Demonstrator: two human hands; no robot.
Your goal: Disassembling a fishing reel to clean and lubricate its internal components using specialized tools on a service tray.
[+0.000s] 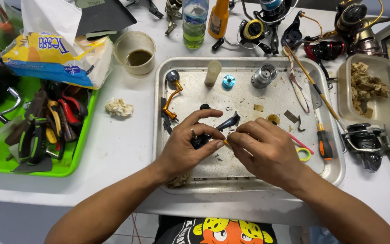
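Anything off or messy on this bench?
Mostly orderly. A crumpled tissue lies loose on the white table left of the metal tray, and brownish crumbs sit at the tray's front edge by the left hand. Nothing spilled.

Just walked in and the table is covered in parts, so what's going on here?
A person is working over a metal tray of fishing reel parts. The left hand grips a dark reel body, and the right hand pinches a small orange piece against it. A gold handle, a blue ring and a silver spool lie in the tray, and a screwdriver rests near its right side.
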